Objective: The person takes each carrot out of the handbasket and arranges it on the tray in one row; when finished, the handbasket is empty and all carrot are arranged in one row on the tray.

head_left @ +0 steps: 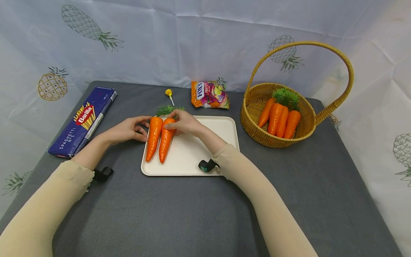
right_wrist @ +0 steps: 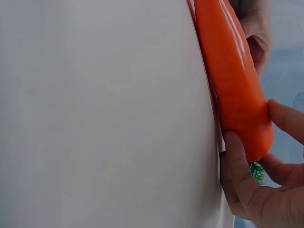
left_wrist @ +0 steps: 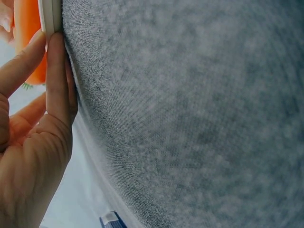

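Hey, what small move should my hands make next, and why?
I'd probably loosen the right hand from its carrot: it appears to lie on the tray already, beside the left carrot, and the left hand pinches the tray's edge.

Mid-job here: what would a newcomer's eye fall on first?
Most likely the two bright orange carrots on the left of the cream tray, the right hand gripping one near its top. Next, the tall-handled wicker basket right of the tray, with more carrots inside. The blue spaghetti pack at far left also stands out.
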Tool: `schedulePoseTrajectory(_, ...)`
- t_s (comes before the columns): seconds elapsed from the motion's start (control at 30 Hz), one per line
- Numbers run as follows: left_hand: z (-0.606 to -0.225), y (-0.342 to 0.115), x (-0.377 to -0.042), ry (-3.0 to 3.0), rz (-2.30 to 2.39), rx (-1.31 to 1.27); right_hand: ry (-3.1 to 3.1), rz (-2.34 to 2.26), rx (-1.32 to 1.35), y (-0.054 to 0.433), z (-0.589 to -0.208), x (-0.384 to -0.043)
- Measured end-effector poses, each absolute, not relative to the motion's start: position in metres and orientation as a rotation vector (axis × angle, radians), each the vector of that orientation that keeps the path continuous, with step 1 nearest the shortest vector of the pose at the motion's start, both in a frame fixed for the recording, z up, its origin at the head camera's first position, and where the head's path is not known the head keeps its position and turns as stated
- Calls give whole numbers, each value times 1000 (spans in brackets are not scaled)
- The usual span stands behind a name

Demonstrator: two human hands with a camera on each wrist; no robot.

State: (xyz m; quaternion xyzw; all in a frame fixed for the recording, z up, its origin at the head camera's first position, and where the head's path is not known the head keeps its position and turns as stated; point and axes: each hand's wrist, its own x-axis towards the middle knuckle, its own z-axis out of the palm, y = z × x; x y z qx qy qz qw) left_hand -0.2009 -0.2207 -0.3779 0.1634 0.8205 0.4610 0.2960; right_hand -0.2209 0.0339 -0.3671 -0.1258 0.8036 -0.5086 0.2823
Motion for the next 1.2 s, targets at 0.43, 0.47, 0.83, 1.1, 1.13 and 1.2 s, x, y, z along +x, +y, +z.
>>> schedulePoseTrajectory(0.43,-379,-221,-201,2176,1239,425,2178,-1338,-371,37,-365,-220)
schedulePoseTrajectory(0.47,-379,-221,-201,2176,1238,423,2178,-1339,-379,38,-364,-220)
schedulePoseTrajectory(0.83,-378,-221,-201,2181,1225,421,2123,-1345,-416,45,-352,-221)
schedulePoseTrajectory(1.1,-378,-221,-201,2181,1226,419,2127,-1331,-449,56,-341,-223)
schedulePoseTrajectory(1.13,-378,-221,-201,2182,1223,419,2129,-1336,-451,57,-340,-224)
schedulePoseTrajectory(1.2,-378,-221,-201,2185,1220,416,2132,-1345,-454,60,-336,-224)
